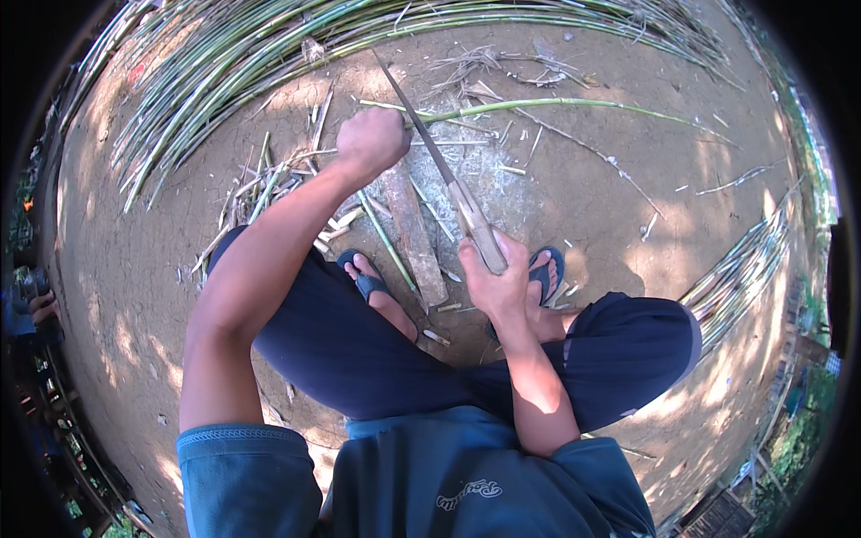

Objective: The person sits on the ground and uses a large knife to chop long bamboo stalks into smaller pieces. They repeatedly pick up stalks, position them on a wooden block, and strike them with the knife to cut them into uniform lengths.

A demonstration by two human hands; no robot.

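My left hand (372, 139) is closed in a fist around the end of a thin green bamboo pole (556, 102), which stretches away to the right above the ground. In my right hand (499, 276) is the wooden handle of a hand saw (421, 133). Its long narrow blade points up and to the left and crosses the pole just right of my left fist. Whether the teeth touch the pole, I cannot tell. Below my left hand a weathered wooden board (414, 235) lies between my feet, with a short green bamboo piece (387, 240) beside it.
A large pile of bamboo poles (242, 90) spreads across the far side. Another bundle (740, 278) lies at the right. Cut offcuts (345, 220) are scattered left of the board, and pale sawdust (489, 193) covers the dirt. My sandalled feet flank the board.
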